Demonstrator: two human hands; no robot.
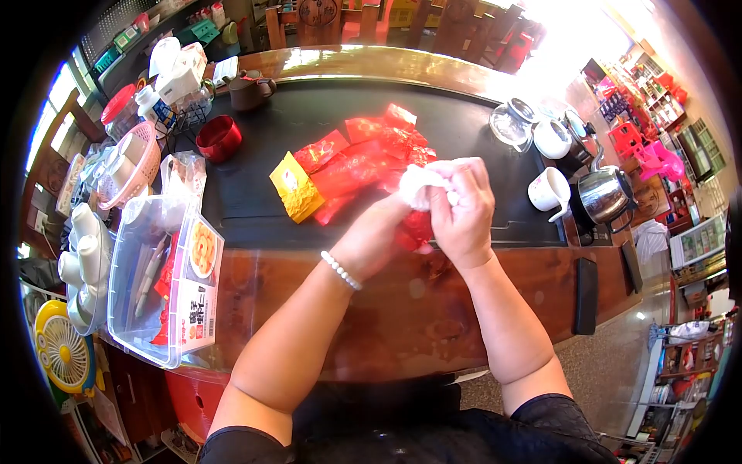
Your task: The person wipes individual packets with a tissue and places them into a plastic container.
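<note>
My left hand [377, 233], with a white bead bracelet at the wrist, is closed on a shiny red packet [415, 228]. A crumpled white tissue or cloth [420, 185] is bunched against the packet's upper side, and my right hand [466, 207] has its fingers curled around it. Both hands nearly touch over the black tray [471, 100]. Just beyond them lies a pile of red foil packets [352, 170]. One yellow packet [297, 188] rests at the pile's left end. My fingers partly hide the held packet.
A clear plastic box [147, 332] and a pink basket [144, 182] stand on the left. Behind are a red bowl [219, 139] and a brown teapot [249, 91]. A steel kettle [605, 196], a white cup [547, 189] and a dark phone-like slab [586, 296] sit on the right.
</note>
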